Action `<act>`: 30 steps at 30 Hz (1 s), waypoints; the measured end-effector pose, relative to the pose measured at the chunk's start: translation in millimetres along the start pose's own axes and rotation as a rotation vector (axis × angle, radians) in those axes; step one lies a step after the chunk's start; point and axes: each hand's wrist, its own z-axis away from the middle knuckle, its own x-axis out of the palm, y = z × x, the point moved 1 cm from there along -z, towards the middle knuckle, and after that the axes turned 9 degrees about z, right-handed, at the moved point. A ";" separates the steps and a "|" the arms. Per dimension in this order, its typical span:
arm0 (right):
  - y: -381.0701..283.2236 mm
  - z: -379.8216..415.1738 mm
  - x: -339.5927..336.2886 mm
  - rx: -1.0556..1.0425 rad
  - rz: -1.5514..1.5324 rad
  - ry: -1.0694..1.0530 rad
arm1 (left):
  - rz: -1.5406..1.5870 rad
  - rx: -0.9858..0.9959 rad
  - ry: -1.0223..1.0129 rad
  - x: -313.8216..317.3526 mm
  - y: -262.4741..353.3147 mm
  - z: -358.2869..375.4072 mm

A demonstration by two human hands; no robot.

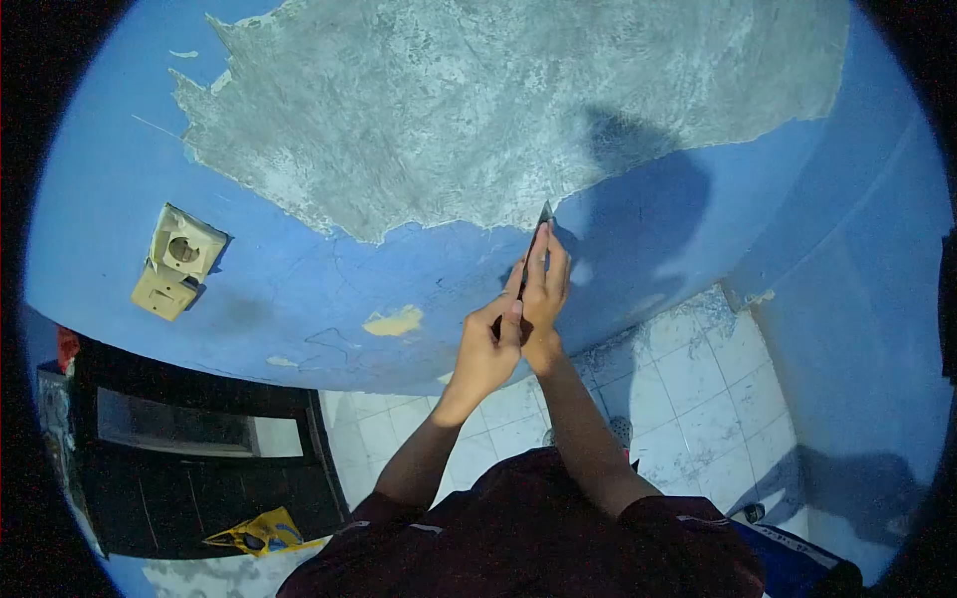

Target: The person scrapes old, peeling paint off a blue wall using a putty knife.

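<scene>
From my end, the left hand (488, 351) is clamped around the lower end of a scraper (545, 212). The right hand (543, 289) lays its fingers along the blade; whether it also grips, I cannot tell. The tool points to twelve o'clock, its tip at the ragged edge where blue paint (454, 269) meets a bare grey patch (419, 140). I judge the step in hand to be scraping at that edge; the next move calls for a low blade angle and steady pressure under the paint's lip.

Further out, a cream spot (394, 321) sits near nine o'clock, with a wall socket (189, 244) beyond it. Floor tiles (688, 374) lie towards four o'clock, a black door (199, 493) towards eight. Between seven and eight, a yellow bag (264, 533) carries a blue mark I can't make out. I can read no brand, label or writing.
</scene>
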 end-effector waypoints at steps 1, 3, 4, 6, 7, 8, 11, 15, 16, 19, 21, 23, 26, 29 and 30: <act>-1.3 0.4 2.2 0.004 -0.007 -0.007 | 0.023 -0.031 0.010 -1.4 1.0 0.8; 0.1 -1.4 3.2 -0.024 0.084 0.008 | 0.066 -0.025 0.020 -4.3 -6.7 3.6; 1.9 -4.8 4.9 -0.031 0.080 0.007 | 0.108 -0.006 0.018 -3.6 -8.6 0.7; 0.9 -8.5 5.2 -0.050 0.099 0.081 | 0.117 -0.021 0.019 -0.5 -8.4 -3.9; -0.4 -9.2 3.8 -0.044 0.096 0.076 | 0.123 -0.043 0.020 -0.8 -7.5 -2.6; -2.2 -8.4 0.7 -0.057 0.140 0.049 | 0.122 -0.054 0.026 -1.3 -6.3 0.5; -2.2 -7.4 0.9 -0.069 0.160 0.038 | 0.148 -0.084 0.025 -1.2 1.1 -0.4; -0.6 -10.1 0.0 -0.033 0.068 0.058 | 0.120 -0.072 -0.011 -2.9 4.6 -6.3; -2.3 -7.4 2.1 -0.032 0.059 0.051 | 0.113 -0.067 -0.019 -4.6 2.1 -5.1; -9.1 -6.6 9.4 -0.047 0.111 0.116 | 0.121 -0.051 0.020 -8.4 -8.4 -7.1; -8.9 -5.4 4.0 -0.019 0.095 0.070 | 0.121 -0.080 0.021 -11.2 0.8 -3.1; -10.4 -4.9 0.2 0.002 0.066 0.043 | 0.051 -0.095 0.017 -7.7 16.5 -1.4; -15.6 -9.7 -1.2 0.136 0.005 0.028 | -0.176 0.170 -0.114 -18.8 16.5 -17.0; -14.3 -10.2 -4.9 0.162 -0.070 0.072 | -0.389 0.133 -0.160 -28.9 49.5 -30.3; -14.1 -12.8 -7.2 0.142 -0.089 0.056 | -0.421 0.060 -0.199 -30.5 61.3 -31.6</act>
